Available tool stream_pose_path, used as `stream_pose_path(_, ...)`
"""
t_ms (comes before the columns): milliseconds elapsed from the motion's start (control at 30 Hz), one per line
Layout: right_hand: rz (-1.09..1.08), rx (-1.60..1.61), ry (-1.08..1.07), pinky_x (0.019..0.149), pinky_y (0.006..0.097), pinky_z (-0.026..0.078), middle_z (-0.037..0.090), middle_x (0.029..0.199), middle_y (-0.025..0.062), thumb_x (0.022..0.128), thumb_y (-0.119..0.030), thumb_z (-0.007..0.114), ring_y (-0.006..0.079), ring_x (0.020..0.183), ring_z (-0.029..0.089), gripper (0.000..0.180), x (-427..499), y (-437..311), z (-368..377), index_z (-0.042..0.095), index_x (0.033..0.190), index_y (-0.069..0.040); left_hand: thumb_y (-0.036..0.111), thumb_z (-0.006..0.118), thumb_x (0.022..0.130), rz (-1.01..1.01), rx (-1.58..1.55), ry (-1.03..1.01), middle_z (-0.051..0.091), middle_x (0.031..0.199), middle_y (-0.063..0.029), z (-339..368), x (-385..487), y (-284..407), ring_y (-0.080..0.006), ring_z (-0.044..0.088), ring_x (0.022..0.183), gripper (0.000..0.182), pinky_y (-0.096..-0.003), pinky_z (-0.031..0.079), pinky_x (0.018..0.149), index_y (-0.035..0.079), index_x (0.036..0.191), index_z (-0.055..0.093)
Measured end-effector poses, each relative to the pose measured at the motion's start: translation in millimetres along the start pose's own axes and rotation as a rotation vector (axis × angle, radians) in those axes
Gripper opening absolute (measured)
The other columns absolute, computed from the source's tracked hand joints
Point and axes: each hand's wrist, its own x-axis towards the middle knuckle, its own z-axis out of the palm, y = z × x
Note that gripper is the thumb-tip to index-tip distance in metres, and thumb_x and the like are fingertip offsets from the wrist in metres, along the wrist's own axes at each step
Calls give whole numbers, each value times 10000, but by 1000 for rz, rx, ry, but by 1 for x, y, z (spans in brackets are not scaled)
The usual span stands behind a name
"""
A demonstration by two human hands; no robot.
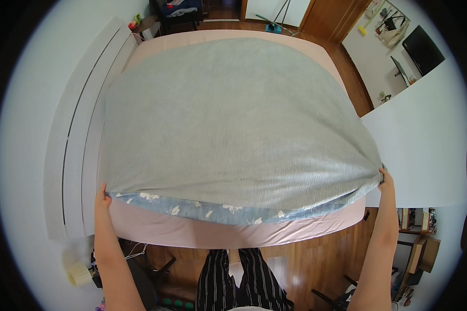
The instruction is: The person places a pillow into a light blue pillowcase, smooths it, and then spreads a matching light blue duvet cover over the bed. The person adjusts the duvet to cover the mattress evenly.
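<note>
A grey-green duvet cover or blanket point(225, 116) is spread over a bed with a pink fitted sheet point(233, 235). Along its near edge a blue floral underside point(214, 212) with white flowers shows as a curved strip. My left hand point(103, 197) grips the near left corner beside the headboard. At the far right, my right hand point(386, 180) grips the other near corner, where folds gather and run toward the middle. Both arms are stretched wide apart, and the cloth sags a little between the hands.
A white slatted headboard point(76, 132) borders the bed on the left. To the right stands a white tabletop point(416, 155) near a monitor point(423, 50). Chairs stand at the lower left point(140, 272) and lower right point(334, 297). A blue dustpan point(273, 28) is beyond the bed.
</note>
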Motion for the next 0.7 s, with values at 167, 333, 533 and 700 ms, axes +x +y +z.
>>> stream_pose_path(167,-404,-122,560,677,370,512,589,1034,152,751,-33,654,276,863,583,396,1,-19,-115,546,1130,-1,184,637,836,-51,-16,250,574,1174,-116,-86,5,-52,-261,557,1052,386,-374,474,888,-1,1161,540)
stream_pose_path(333,-475,-767,664,858,429,450,435,1278,201,726,-154,717,318,1077,489,689,18,63,-65,381,1307,2,239,616,848,-117,237,-111,563,1199,-104,-128,-24,-145,-245,542,1080,401,-391,458,886,42,1189,543)
stream_pose_path(533,-755,-1253,-588,1079,456,197,233,1429,193,502,-394,869,345,1318,216,1177,-112,205,137,202,1410,-54,201,601,870,-434,-118,-95,531,1238,-127,147,-177,-292,-260,519,1122,430,-412,440,957,20,1241,479)
stream_pose_path(700,-896,-985,-1108,962,419,353,400,1293,261,620,-153,771,406,1188,398,888,-330,359,299,300,1363,-34,190,646,841,-604,-376,-149,533,1217,-108,249,-254,-317,-277,519,1099,460,-445,428,954,12,1227,471)
